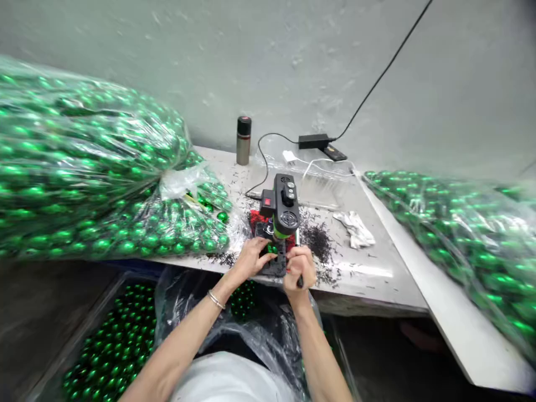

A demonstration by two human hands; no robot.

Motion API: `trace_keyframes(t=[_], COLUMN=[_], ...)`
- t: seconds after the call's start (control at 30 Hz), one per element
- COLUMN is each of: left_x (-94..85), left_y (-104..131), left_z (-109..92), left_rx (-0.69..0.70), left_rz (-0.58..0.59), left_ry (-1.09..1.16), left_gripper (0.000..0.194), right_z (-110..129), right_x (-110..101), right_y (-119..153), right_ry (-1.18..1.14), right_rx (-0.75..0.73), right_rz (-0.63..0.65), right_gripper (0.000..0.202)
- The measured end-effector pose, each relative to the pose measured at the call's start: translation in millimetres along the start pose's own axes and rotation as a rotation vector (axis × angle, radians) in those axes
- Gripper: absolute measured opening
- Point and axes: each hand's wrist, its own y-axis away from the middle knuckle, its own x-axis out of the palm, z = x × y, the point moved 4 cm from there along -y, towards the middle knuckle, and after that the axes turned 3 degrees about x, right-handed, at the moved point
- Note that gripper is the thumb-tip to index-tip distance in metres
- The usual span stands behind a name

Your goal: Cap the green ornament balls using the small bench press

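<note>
Apparently midway, my left hand point(252, 258) pinches a glossy green ball point(272, 248) under a boxy black machine point(286, 202); my right hand point(300, 268) clenches a black handle point(300, 281). Ten o'clock: a clear plastic bagful point(84, 173) remains.

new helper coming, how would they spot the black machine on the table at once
Find the white table between two bags of green balls. Near its front edge stands the black machine, with the left hand and right hand at it. Unlike the black adapter near the wall, it stands upright, with round vents on top and a green band below.
</note>
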Motion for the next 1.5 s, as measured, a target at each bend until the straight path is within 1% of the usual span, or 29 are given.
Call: trace_keyframes(t=[0.03, 0.1, 0.17, 0.23, 0.3, 0.37, 0.4, 0.47, 0.53, 0.57, 0.6, 0.67, 0.7, 0.77, 0.83, 0.9, 0.93, 0.97, 1.03, 1.07, 1.13, 1.2, 1.27, 1.3, 1.37, 1.43, 1.5], left_x=[0.6, -0.2, -6.1, -16.7, -29.9, -45.9, -55.5, -77.1, -98.4, -106.4, -112.4, -117.3, -117.5, -114.8, -111.9, -111.7, -112.7, -113.5, -110.9, -106.4, -90.7, -69.8, -48.4, -39.3, -25.6, -18.1, -15.6], left_y=[-2, -3, 4, 20, 40, 55, 58, 50, 29, 15, 2, -21, -30, -40, -41, -37, -32, -27, -14, -7, 5, 15, 20, 20, 18, 13, 9], left_z=[0, -1, -4, -8, -14, -16, -15, -7, 7, 17, 27, 46, 53, 60, 62, 60, 58, 55, 48, 43, 30, 19, 13, 12, 11, 11, 9], left_rx=[-0.011, -0.025, -0.032, -0.023, 0.003, 0.024, 0.024, -0.002, -0.072, -0.136, -0.218, -0.357, -0.388, -0.396, -0.37, -0.353, -0.358, -0.372, -0.415, -0.437, -0.477, -0.528, -0.569, -0.577, -0.558, -0.508, -0.439], left_rz=[-0.018, -0.048, -0.075, -0.079, -0.038, -0.005, -0.017, -0.098, -0.191, -0.193, -0.166, -0.047, -0.008, 0.04, 0.056, 0.037, 0.001, -0.045, -0.135, -0.16, -0.142, -0.098, -0.072, -0.068, -0.069, -0.08, -0.1], left_ry=[-0.001, 0.005, 0.029, 0.058, 0.049, -0.017, -0.068, -0.197, -0.338, -0.411, -0.493, -0.597, -0.612, -0.592, -0.561, -0.482, -0.372, -0.202, 0.261, 0.492, 0.821, 0.981, 1.0, 0.956, 0.797, 0.609, 0.441], left_gripper=[0.037, 0.034, 0.032, 0.032, 0.034, 0.043, 0.049, 0.051, 0.038, 0.034, 0.03, 0.027, 0.025, 0.023, 0.024, 0.031, 0.036, 0.042, 0.052, 0.056, 0.06, 0.058, 0.055, 0.054, 0.051, 0.047, 0.042], right_z=[4, 11, 17, 21, 23, 22, 22, 19, 17, 16, 15, 15, 14, 14, 14, 15, 15, 16, 15, 15, 14, 13, 13, 14, 15, 15, 15], right_x=[-2, -5, -7, -7, -6, -4, -4, -3, -2, -2, -2, -2, -2, -3, -3, -3, -2, -2, -2, -1, -1, -1, -1, -1, -2, -2, -2], right_y=[-10, -28, -40, -46, -46, -41, -38, -33, -30, -29, -28, -26, -25, -23, -23, -23, -24, -24, -24, -23, -22, -20, -20, -20, -21, -21, -21], right_ry=[0.001, 0.001, -0.02, -0.038, -0.049, -0.052, -0.052, -0.047, -0.044, -0.042, -0.04, -0.042, -0.043, -0.036, -0.026, -0.022, -0.024, -0.026, -0.033, -0.035, -0.034, -0.027, -0.028, -0.027, -0.02, -0.009, 0.0], right_rx=[0.093, 0.234, 0.333, 0.358, 0.33, 0.287, 0.268, 0.255, 0.259, 0.259, 0.257, 0.248, 0.246, 0.244, 0.237, 0.22, 0.211, 0.203, 0.196, 0.199, 0.208, 0.216, 0.214, 0.213, 0.213, 0.212, 0.213], right_rz=[0.001, 0.01, 0.03, 0.04, 0.039, 0.027, 0.017, -0.003, -0.01, -0.011, -0.012, -0.015, -0.016, -0.014, -0.01, -0.007, -0.006, -0.007, -0.012, -0.017, -0.028, -0.03, -0.021, -0.014, -0.002, 0.005, 0.007], right_gripper=[0.033, 0.032, 0.033, 0.035, 0.036, 0.035, 0.034, 0.033, 0.033, 0.032, 0.032, 0.031, 0.031, 0.031, 0.032, 0.031, 0.031, 0.031, 0.031, 0.032, 0.032, 0.031, 0.031, 0.031, 0.032, 0.032, 0.032])
